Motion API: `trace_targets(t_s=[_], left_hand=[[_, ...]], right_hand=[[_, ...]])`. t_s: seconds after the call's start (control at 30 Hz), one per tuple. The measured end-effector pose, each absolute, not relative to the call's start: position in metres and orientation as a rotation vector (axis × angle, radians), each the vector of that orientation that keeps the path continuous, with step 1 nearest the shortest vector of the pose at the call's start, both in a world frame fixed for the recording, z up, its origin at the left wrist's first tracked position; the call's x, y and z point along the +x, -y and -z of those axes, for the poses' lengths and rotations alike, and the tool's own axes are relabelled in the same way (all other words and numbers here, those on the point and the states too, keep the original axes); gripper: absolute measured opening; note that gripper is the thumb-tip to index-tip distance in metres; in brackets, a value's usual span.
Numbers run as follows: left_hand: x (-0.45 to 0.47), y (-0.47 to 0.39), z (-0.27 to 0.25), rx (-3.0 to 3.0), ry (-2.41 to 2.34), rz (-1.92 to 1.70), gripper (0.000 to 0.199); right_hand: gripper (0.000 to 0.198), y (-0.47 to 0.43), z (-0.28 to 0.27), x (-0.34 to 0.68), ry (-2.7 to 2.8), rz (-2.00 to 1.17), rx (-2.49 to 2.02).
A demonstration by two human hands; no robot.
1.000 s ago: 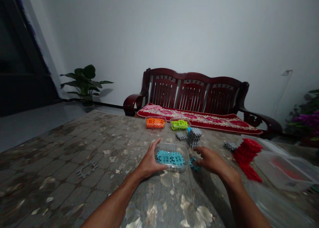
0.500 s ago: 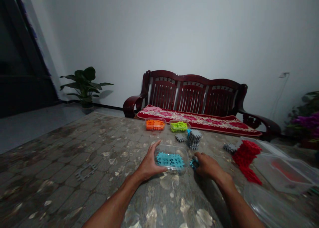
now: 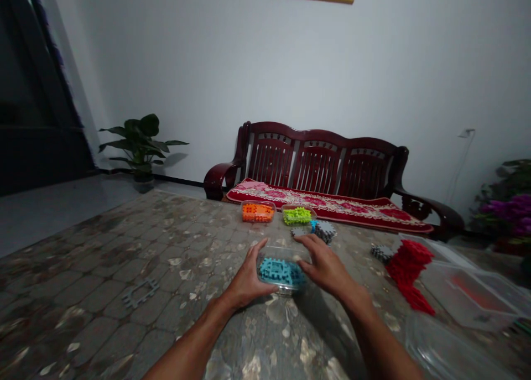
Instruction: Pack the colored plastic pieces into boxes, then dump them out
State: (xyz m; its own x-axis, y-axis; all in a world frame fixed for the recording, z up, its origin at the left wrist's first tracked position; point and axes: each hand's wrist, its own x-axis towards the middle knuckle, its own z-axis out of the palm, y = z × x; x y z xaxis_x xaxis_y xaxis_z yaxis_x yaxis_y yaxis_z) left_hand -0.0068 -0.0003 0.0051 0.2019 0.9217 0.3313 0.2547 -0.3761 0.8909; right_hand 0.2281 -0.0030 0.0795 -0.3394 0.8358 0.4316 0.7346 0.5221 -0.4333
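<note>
My left hand (image 3: 248,283) grips the left side of a clear plastic container (image 3: 285,292) on the table, thumb in front and fingers behind. Flat teal interlocking blocks (image 3: 277,271) lie inside it. At the container's right side is my right hand (image 3: 326,264), thumb and fingers spread apart, with nothing visible between them. Whether it touches the rim, I cannot tell. Just beyond its fingers stands a stack of grey blocks (image 3: 326,230), with a blue piece (image 3: 314,225) beside it.
Behind are containers of orange blocks (image 3: 257,212) and lime-green blocks (image 3: 297,215). A grey frame piece (image 3: 140,293) lies at left. On the right are piled red blocks (image 3: 409,269), a large clear box (image 3: 464,300) and a clear lid (image 3: 452,344). A wooden bench (image 3: 319,159) stands beyond the table.
My right hand has moved left and up from beside the container to its right edge. The teal piece it held is no longer in its fingers. My view has tilted slightly upward.
</note>
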Motion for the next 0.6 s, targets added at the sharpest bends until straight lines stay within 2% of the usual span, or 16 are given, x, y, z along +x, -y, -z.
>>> trace_targets(t_s=[0.07, 0.2, 0.37, 0.6], left_hand=[[-0.007, -0.001, -0.004, 1.772, -1.105, -1.196, 0.112], [-0.008, -0.002, -0.002, 1.762, -1.110, -1.194, 0.110], [-0.012, -0.002, -0.004, 1.753, -1.140, -1.179, 0.108], [-0.013, -0.001, -0.005, 1.754, -1.172, -1.145, 0.107]], right_hand=[[0.042, -0.005, -0.078, 0.249, 1.977, -0.165, -1.289], [0.032, -0.038, -0.067, 0.316, 1.465, -0.232, -1.446], [0.060, -0.085, -0.030, 0.371, 1.229, -0.493, -1.604], [0.070, -0.120, 0.013, 0.370, 1.402, -0.568, -1.606]])
